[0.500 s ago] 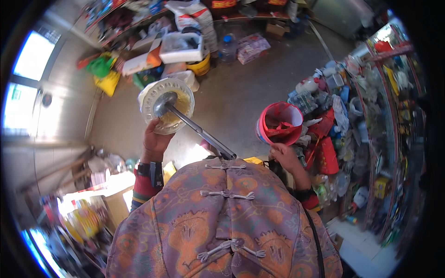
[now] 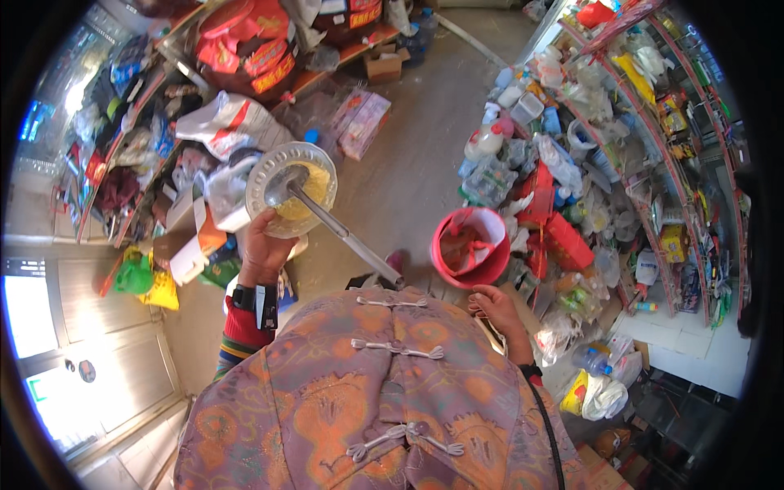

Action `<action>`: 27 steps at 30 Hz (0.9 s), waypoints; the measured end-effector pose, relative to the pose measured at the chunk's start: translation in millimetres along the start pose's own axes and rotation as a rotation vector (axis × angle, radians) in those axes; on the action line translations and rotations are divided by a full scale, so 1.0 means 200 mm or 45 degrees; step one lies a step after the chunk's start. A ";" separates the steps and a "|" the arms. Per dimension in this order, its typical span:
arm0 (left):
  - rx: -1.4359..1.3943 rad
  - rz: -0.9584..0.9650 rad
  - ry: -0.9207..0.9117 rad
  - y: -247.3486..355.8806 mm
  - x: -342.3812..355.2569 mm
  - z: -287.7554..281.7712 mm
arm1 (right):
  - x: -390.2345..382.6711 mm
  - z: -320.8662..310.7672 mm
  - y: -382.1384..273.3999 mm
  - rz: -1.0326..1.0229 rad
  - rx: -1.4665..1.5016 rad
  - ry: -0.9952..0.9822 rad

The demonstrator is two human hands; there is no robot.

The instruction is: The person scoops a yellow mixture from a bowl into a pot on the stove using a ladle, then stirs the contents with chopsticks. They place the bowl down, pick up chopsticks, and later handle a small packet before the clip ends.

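Observation:
My left hand (image 2: 267, 249) grips a pale round bowl (image 2: 260, 184) with a patterned rim and something yellow inside. A long-handled metal ladle (image 2: 343, 233) rests in the bowl, its handle sloping down to the right toward my chest. A red bucket (image 2: 445, 265), pale inside with red material in it, is at centre right. My right hand (image 2: 492, 308) is just below the bucket's rim with its fingers curled; what they hold, if anything, I cannot make out.
Crowded shelves (image 2: 678, 188) line the right, with piled plastic bottles and red packaging (image 2: 572, 241) beside the bucket. Bags (image 2: 220, 122), boxes (image 2: 384, 65) and containers crowd the upper left. A white door (image 2: 114, 371) is at lower left, and the grey floor (image 2: 416, 139) runs between the piles.
My view has turned, so the shelves and piles shift. The bucket appears lower and farther left, and my right hand's fingers have moved off its rim to just below it.

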State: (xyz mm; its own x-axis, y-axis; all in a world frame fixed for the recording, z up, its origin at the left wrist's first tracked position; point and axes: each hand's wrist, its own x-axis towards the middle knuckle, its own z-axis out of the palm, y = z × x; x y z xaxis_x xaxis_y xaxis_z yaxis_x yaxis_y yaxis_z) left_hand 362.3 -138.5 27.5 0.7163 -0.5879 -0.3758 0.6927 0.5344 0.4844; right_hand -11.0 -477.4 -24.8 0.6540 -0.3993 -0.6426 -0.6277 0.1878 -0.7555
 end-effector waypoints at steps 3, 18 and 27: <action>0.096 -0.043 0.007 0.07 0.29 0.18 | 0.27 -0.08 -0.25 -0.077 -0.022 0.029; 0.181 -0.351 -0.185 0.31 2.18 0.97 | 1.49 -0.21 -2.08 -0.696 -0.107 -0.262; 0.261 -0.518 -0.334 0.33 3.39 1.70 | 2.22 -0.50 -2.78 -0.555 -0.233 -0.086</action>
State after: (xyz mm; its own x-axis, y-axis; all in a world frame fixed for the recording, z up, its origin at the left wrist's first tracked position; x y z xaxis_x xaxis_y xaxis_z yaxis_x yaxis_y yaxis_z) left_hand 865.0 -708.4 72.7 0.3295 -0.8694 -0.3681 0.8610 0.1167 0.4951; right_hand 586.5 -849.6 123.4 0.8949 -0.3456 -0.2825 -0.3491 -0.1477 -0.9254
